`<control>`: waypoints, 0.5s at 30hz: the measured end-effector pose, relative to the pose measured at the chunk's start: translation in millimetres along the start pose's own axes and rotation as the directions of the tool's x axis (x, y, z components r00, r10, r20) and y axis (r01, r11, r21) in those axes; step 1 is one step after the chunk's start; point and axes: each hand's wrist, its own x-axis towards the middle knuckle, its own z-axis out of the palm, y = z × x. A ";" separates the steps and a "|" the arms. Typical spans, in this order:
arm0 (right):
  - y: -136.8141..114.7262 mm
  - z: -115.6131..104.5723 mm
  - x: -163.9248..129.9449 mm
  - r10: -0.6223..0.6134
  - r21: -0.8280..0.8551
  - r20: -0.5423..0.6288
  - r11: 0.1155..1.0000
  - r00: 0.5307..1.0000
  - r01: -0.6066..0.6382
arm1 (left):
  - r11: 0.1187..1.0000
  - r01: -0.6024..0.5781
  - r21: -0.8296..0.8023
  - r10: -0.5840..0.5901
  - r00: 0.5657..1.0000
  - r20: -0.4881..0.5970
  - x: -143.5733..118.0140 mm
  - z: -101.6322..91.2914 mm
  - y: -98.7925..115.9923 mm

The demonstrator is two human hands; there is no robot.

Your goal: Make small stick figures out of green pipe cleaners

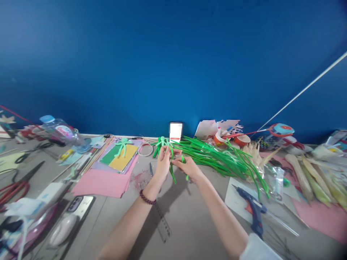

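Note:
My left hand [163, 160] pinches a green pipe cleaner [172, 174], one end of which hangs below the fingers. Close beside it, my right hand [189, 167] has its fingers closed on a bent green length that shows above and below them. Whether both hands hold a single stem, I cannot tell. Just behind the hands, a light green pipe-cleaner figure [162, 140] stands near a small lit screen [175, 130]. A large bundle of green pipe cleaners [214, 155] spreads to the right. Another green figure [123, 147] lies on coloured sheets at left.
Pink paper [100, 183], a phone [88, 203], a white mouse [64, 229] and scissors [20, 187] lie leftward, with a plastic bottle [61, 130] behind. A clear ruler [162, 224] sits below my hands. At right are a glue gun [253, 211] and corn husks [316, 180]. A blue wall [168, 65] rises behind.

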 end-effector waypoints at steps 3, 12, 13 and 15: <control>2.9 2.3 0.4 -0.002 0.024 -0.006 1.000 1.000 0.002 | 1.000 -0.026 -0.012 0.026 0.999 0.027 0.2 0.6 -3.9; 2.2 4.8 -2.2 -0.032 -0.003 0.089 0.999 0.996 0.033 | 0.996 -0.069 0.063 0.072 0.997 -0.033 2.3 -0.2 -7.7; 1.2 3.9 -2.4 -0.021 -0.007 0.094 1.000 0.995 0.022 | 0.995 -0.070 0.073 0.072 0.997 -0.026 2.2 -0.1 -7.0; -1.6 1.1 -3.2 0.008 -0.010 0.114 1.000 0.993 -0.007 | 0.995 -0.063 0.078 0.063 0.998 0.009 1.3 0.6 -4.1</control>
